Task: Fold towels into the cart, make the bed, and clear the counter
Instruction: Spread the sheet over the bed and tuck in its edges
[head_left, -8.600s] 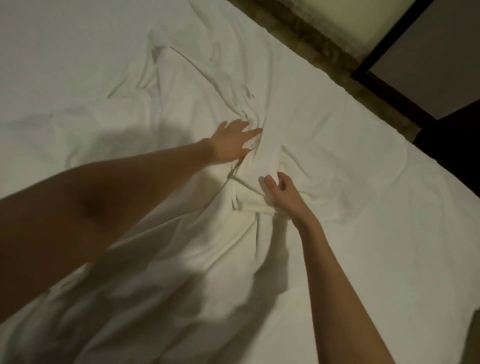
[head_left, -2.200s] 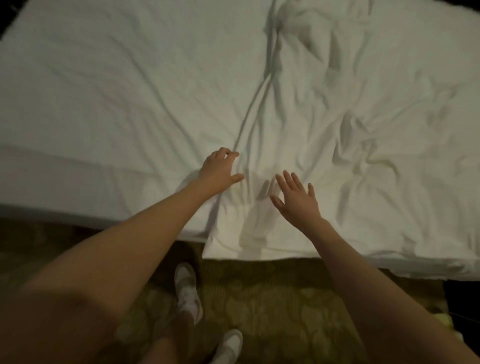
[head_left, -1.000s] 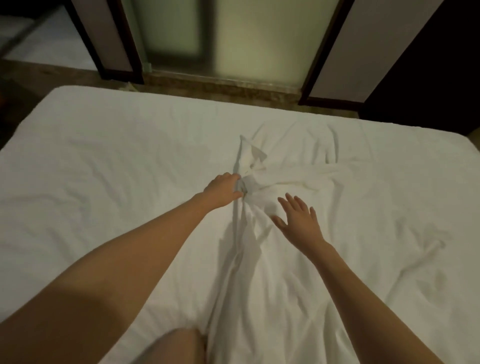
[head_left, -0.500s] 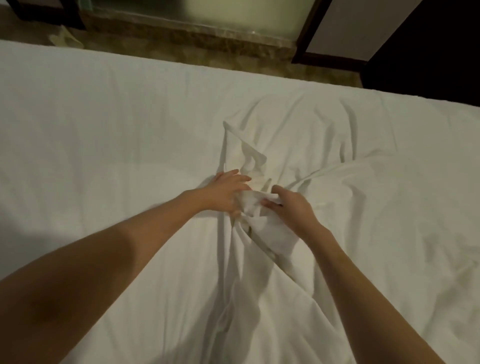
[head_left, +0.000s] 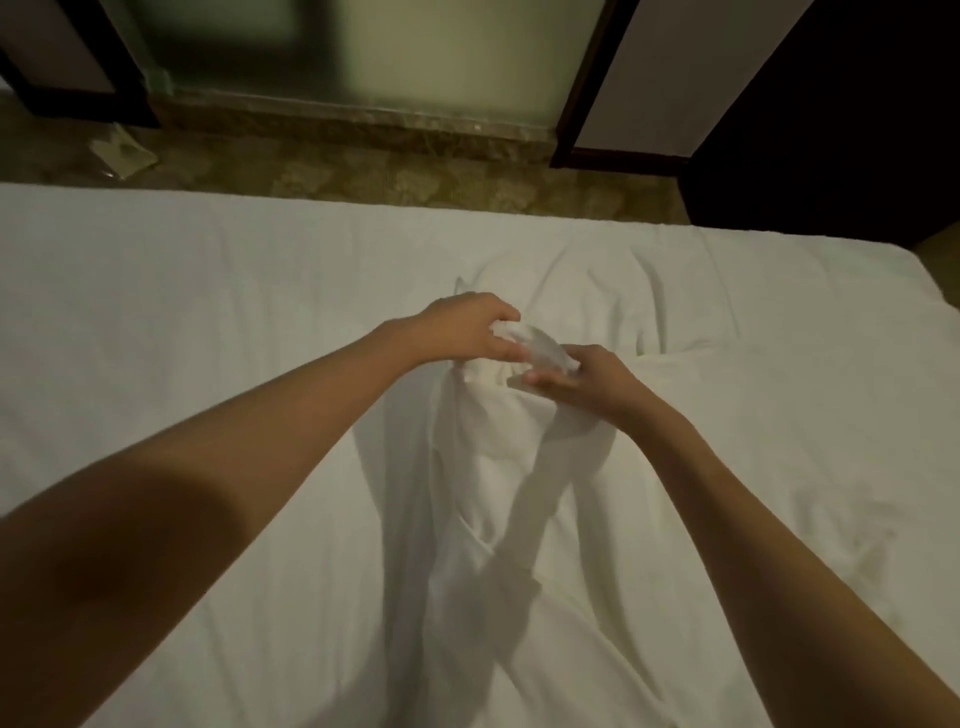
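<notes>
Both hands pinch a bunched edge of the sheet: the left hand (head_left: 467, 327) curls round one end, the right hand (head_left: 587, 382) clamps the other, lifting it just above the bed (head_left: 156, 322). The sheet (head_left: 483, 519) trails back in a rumpled ridge. Bed-making looks barely begun; no towels, cart or counter are in view.

A wide bed (head_left: 156, 322) with a white fitted covering fills the view. A loose white sheet (head_left: 483, 545) lies directly on it, bunched into a long ridge down the middle and creased toward the right. Beyond the far edge runs patterned carpet (head_left: 395, 179).
</notes>
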